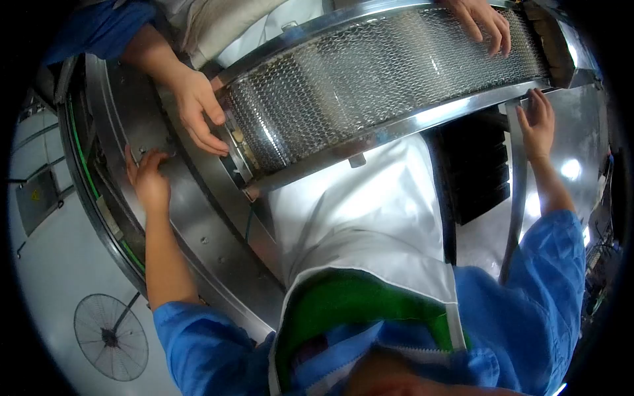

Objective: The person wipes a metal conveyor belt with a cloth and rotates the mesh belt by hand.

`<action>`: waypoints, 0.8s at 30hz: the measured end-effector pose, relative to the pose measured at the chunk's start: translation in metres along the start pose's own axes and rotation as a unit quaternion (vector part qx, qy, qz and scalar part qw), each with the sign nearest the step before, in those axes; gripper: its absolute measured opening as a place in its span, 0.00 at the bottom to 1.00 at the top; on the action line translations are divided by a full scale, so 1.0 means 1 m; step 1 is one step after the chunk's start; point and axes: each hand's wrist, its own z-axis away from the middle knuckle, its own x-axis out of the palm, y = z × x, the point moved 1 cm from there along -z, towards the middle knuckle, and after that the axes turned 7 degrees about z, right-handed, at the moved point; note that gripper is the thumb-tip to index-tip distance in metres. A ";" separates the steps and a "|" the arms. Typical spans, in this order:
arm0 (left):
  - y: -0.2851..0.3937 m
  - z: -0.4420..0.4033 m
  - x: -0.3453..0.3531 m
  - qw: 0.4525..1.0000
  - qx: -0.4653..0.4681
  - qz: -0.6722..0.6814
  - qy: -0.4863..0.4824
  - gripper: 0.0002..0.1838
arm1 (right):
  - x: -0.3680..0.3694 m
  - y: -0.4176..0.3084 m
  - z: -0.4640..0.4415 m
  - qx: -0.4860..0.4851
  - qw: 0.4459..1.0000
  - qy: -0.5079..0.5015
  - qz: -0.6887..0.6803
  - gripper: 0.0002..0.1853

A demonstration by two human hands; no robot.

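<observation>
The picture appears upside down, with my arms entering from the top edge. A curved metal-framed panel with mesh spans the upper middle. On the mesh near its right end rests my left hand, fingers apart and slightly bent. My right hand is at the panel's left end, its fingers stretched beside the metal end piece; exact contact is unclear. A co-worker opposite has one hand spread on a curved metal rim. Their other hand touches the panel's lower right corner.
The co-worker's white apron lies directly beyond the panel. A dark ribbed block and a shiny metal housing are at the right. A round fan and a grey box stand against the wall at the left.
</observation>
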 end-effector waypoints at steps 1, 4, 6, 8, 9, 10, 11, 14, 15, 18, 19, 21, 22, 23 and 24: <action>-0.003 0.001 0.002 1.000 0.000 0.000 0.001 0.20 | 0.000 -0.001 0.000 0.003 1.000 0.001 0.017 0.27; 0.000 -0.001 0.000 1.000 -0.003 -0.001 -0.006 0.19 | 0.001 0.001 0.000 0.000 1.000 -0.002 -0.007 0.28; 0.002 -0.002 -0.001 1.000 0.004 -0.008 0.002 0.18 | -0.001 -0.001 0.000 0.001 1.000 -0.002 -0.005 0.28; -0.003 -0.001 0.001 1.000 0.003 -0.009 -0.009 0.18 | -0.002 -0.003 -0.001 0.001 1.000 -0.003 -0.002 0.28; -0.005 -0.001 0.002 1.000 0.003 -0.010 -0.021 0.17 | -0.003 -0.003 -0.001 0.000 1.000 -0.002 -0.004 0.28; -0.006 -0.001 0.003 1.000 0.004 -0.010 -0.021 0.17 | -0.003 -0.004 -0.001 0.000 1.000 -0.002 -0.006 0.27; -0.005 -0.001 0.003 1.000 0.008 -0.005 -0.011 0.17 | -0.004 -0.004 -0.001 0.001 1.000 -0.001 -0.005 0.27; -0.002 -0.002 0.002 1.000 0.020 -0.008 0.006 0.17 | -0.004 -0.005 0.000 0.002 1.000 -0.004 -0.005 0.27; -0.002 -0.002 0.001 0.999 0.024 -0.018 0.013 0.16 | -0.003 -0.005 0.000 0.006 1.000 -0.007 -0.010 0.27; 0.008 -0.003 -0.006 1.000 0.015 -0.020 0.008 0.16 | -0.003 -0.005 -0.001 0.005 1.000 -0.007 -0.014 0.27; 0.008 -0.003 -0.006 1.000 0.016 -0.019 0.007 0.16 | -0.003 -0.005 -0.001 0.000 1.000 -0.005 -0.012 0.27; 0.008 -0.002 -0.005 1.000 0.018 -0.018 0.014 0.15 | -0.003 -0.004 -0.001 0.000 1.000 -0.006 -0.014 0.27; 0.008 -0.002 -0.005 1.000 0.018 -0.018 0.014 0.15 | -0.003 -0.004 -0.001 0.000 1.000 -0.005 -0.016 0.27; 0.007 -0.002 -0.005 1.000 0.017 -0.018 0.009 0.15 | -0.003 -0.004 -0.001 0.000 1.000 -0.006 -0.016 0.27; 0.007 -0.003 -0.006 1.000 0.015 -0.019 0.004 0.15 | -0.003 -0.005 -0.001 0.007 1.000 -0.009 -0.019 0.27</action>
